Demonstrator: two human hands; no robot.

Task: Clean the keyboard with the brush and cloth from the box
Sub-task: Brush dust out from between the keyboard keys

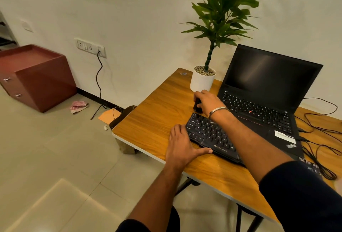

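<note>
A person's left hand [180, 144] lies flat, fingers spread, against the near left corner of the black plastic keyboard [212, 136] on the wood-grain desk [155, 120], steadying it. The right hand [206, 101] curls its fingers around a small dark object [197, 106], possibly the brush, just beyond the keyboard's far left corner. Judged from this, brushing is about to begin; next the bristles must meet the keys. "ZEBRONICS" marks the keyboard, "ThinkPad" the open black laptop [266, 95]. No box or cloth can be made out on the desk.
</note>
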